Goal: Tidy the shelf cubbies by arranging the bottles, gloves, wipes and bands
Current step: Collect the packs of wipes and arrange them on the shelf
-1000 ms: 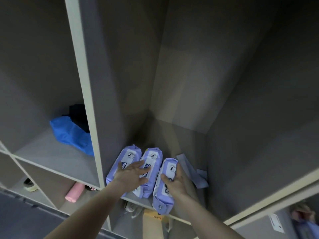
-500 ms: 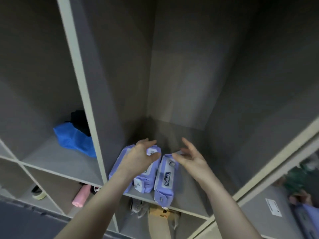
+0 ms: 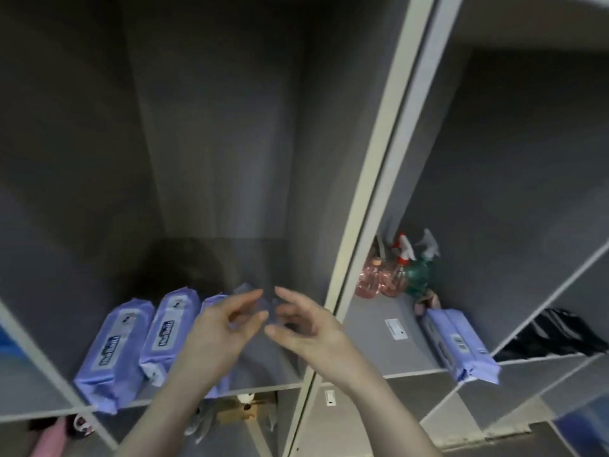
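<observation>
Both hands, left hand (image 3: pixel 227 321) and right hand (image 3: pixel 301 324), hover loose-fingered and empty above the soft, squashy wipes packs (image 3: pixel 113 351), best gripped around their middles.

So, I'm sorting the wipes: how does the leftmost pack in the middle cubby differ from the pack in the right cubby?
The leftmost pack lies label-up in a row; the right-cubby pack shows barcodes and lies alone. The leftmost pack stays mostly on its shelf, while the right-cubby pack overhangs its edge. Both are purple.
</observation>
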`<state>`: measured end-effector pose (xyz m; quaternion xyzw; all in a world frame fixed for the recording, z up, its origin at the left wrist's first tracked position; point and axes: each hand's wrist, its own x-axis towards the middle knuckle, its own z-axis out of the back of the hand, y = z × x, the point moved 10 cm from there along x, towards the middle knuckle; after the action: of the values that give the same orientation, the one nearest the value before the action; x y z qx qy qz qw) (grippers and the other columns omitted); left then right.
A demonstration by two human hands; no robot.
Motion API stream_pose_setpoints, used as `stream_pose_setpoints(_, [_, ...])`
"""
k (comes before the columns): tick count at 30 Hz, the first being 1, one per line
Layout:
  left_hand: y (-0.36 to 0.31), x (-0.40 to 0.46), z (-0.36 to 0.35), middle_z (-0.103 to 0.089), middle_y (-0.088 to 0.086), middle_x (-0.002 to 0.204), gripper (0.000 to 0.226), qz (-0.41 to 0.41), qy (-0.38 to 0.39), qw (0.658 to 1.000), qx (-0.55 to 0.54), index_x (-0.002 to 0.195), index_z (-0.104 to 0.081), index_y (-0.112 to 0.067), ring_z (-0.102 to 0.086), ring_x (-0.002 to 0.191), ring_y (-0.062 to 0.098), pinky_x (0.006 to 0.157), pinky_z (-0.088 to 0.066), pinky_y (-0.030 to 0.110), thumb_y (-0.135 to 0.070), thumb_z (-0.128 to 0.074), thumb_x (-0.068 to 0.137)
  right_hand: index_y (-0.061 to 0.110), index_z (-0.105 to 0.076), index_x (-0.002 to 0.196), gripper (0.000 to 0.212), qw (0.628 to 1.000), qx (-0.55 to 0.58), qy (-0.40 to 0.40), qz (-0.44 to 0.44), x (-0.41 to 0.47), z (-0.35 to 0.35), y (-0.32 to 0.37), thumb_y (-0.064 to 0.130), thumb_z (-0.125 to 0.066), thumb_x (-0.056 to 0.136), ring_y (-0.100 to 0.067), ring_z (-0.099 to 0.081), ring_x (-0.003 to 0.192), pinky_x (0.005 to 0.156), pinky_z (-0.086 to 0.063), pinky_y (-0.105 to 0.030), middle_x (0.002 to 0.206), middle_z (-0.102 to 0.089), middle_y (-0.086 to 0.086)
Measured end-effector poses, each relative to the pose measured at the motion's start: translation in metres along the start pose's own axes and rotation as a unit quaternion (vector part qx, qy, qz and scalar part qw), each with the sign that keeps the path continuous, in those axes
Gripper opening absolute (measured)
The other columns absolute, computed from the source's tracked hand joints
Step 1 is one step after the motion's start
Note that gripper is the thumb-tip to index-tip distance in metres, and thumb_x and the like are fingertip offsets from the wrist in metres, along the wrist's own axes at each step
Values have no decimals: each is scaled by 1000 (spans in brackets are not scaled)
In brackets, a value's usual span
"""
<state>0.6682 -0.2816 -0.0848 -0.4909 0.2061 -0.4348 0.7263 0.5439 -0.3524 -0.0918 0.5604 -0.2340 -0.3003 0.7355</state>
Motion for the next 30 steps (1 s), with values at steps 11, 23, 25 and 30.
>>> stream_pose_setpoints(11, [-77, -41, -148, -65, -19, 105, 27, -16, 25, 998, -62, 102, -63, -43, -61, 86, -4, 76, -44, 10, -25, -70, 83, 37, -52, 124, 50, 992, -29, -105, -68, -99, 164, -69, 15, -72, 83, -5, -61, 105, 89, -49, -18, 111, -63, 4])
stream_pose_setpoints(23, [-69, -46, -296, -60, 2, 110, 42, 91, 58, 992, -58, 126, -60, -24, -61, 90, 15, 88, -48, 28, -19, -69, 85, 27, -40, 141, 64, 976, -117, -82, -166, -126, 286, -157, 23, -69, 85, -7, -42, 131, 101, -35, -20, 134, -49, 5])
stream_pose_setpoints(25, [-62, -36, -310, -59, 3, 115, 45, 103, 72, 991, -39, 129, -58, -24, -61, 91, 15, 87, -46, 26, -19, -68, 86, 25, -34, 146, 70, 971, -143, -80, -176, -113, 297, -172, 25, -68, 85, -8, -37, 135, 100, -31, -17, 141, -42, 5])
stream_pose_setpoints(30, [-44, -7, -342, -51, 6, 98, 51, 120, 133, 984, 5, 133, -53, -28, -59, 82, 19, 80, -47, 27, -16, -66, 86, 27, -20, 151, 80, 930, -277, -106, -216, -71, 330, -227, 39, -64, 85, -25, -24, 141, 112, -29, -40, 149, -28, -5])
